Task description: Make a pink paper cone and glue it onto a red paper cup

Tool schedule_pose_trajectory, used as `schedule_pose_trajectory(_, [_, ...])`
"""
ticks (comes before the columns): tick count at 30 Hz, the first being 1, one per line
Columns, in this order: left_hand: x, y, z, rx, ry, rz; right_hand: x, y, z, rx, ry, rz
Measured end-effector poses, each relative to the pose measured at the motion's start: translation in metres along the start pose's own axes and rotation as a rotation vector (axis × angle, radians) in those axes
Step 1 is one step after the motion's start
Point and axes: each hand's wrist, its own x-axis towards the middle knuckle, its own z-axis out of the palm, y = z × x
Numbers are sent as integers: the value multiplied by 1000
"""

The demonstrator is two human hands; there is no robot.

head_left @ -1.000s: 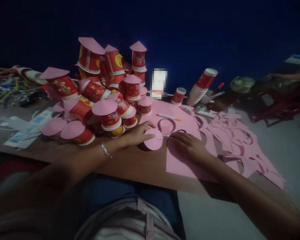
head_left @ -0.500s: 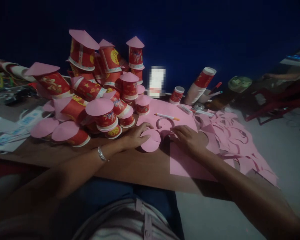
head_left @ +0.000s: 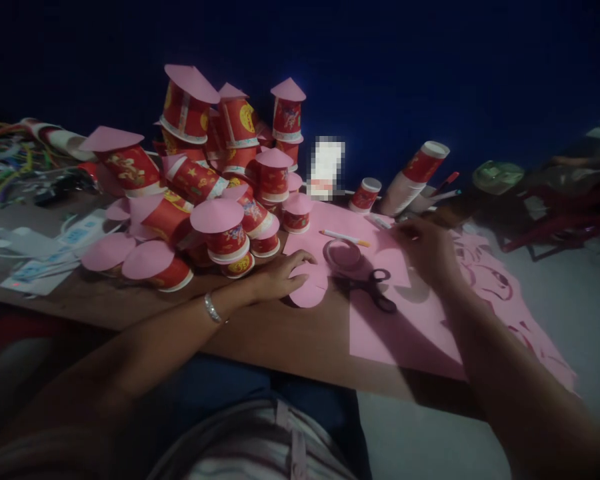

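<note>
My left hand is closed on a pink paper disc, its thumb on top, at the table's middle. A slit shows in the disc's right side. Black-handled scissors lie on pink paper to the right of the disc, free of both hands. Farther right, my right hand hovers over the paper, blurred by motion. Its fingertips are near a whitish tube; I cannot make out whether they hold anything. An orange-and-white pen and a curled pink strip lie beyond the disc.
Several red paper cups with pink cone tops are stacked at left. A cup stack leans at back right, beside a single cup. Pink paper scraps cover the right side. A power strip lies far left.
My right hand has moved right and away from the disc, leaving the scissors uncovered on the paper. My left hand stays at the disc. The whole view has shifted slightly.
</note>
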Motion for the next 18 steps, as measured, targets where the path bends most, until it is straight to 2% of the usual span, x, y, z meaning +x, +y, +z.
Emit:
schedule_pose_trajectory(2, [2,-1,0,52,7,7,10,20,-18,-252,10,60])
schedule_pose_trajectory(4, [3,-2,1,97,9,22,12,31,-21,-487,-6,-24])
schedule_pose_trajectory(6, [3,-4,2,161,0,52,8,31,-7,-537,-13,-158])
schedule_pose_trajectory(8, [3,-6,2,240,-13,100,4,21,17,-470,-51,-289])
schedule_pose_trajectory(12, [1,-9,4,352,-17,193,10,1,60,-442,-183,-535])
schedule_pose_trajectory(15, [-1,-10,5,440,32,203,21,-5,69,-458,-266,-501])
schedule_pose_trajectory(18, [-2,-10,5,531,49,189,23,-5,60,-456,-239,-412])
